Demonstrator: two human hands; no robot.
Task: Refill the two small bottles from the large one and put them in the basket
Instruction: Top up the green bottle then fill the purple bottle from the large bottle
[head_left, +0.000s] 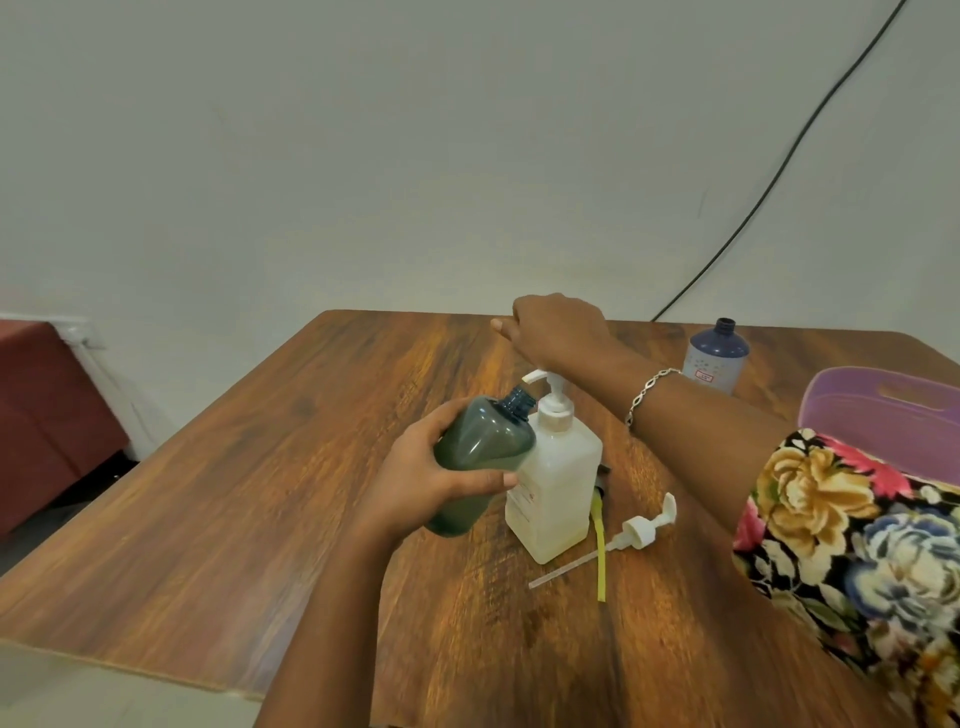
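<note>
— Left hand (431, 483) first: what do you have in it?

— You have it wrapped around the small dark green translucent plastic bottle (480, 460), fingers curled behind its body and thumb lying across the front. The bottle is capless, lifted off the table and tilted, so its threaded neck points up and right, just under the spout of the pump.

— Which pump?

— The white one on the large square milky-white plastic bottle (556, 488), which stands upright on the brown wood-grain table (249, 509). The green bottle's side touches its shoulder.

— And your right hand (558, 330)?

— It hangs palm down above and behind the pump head, fingers loosely bent, with nothing visibly in its grasp. Whether the heel of the hand touches the pump top, I cannot tell. A silver chain bracelet (649, 392) sits on that wrist, and a floral sleeve (852, 535) covers the upper arm.

— Where is the other small bottle?

— The small dark blue plastic bottle with a pale label (719, 356) stands upright and uncapped at the far right of the table, well apart from your hands. Just to its right is the lilac plastic basket (883, 410), partly hidden by your sleeve.

— Anything loose on the table?

— A white pump dispenser with a clear dip tube (636, 532) lies flat right of the large bottle, beside a yellow-green tube (600, 545) whose top is hidden behind that bottle.
</note>
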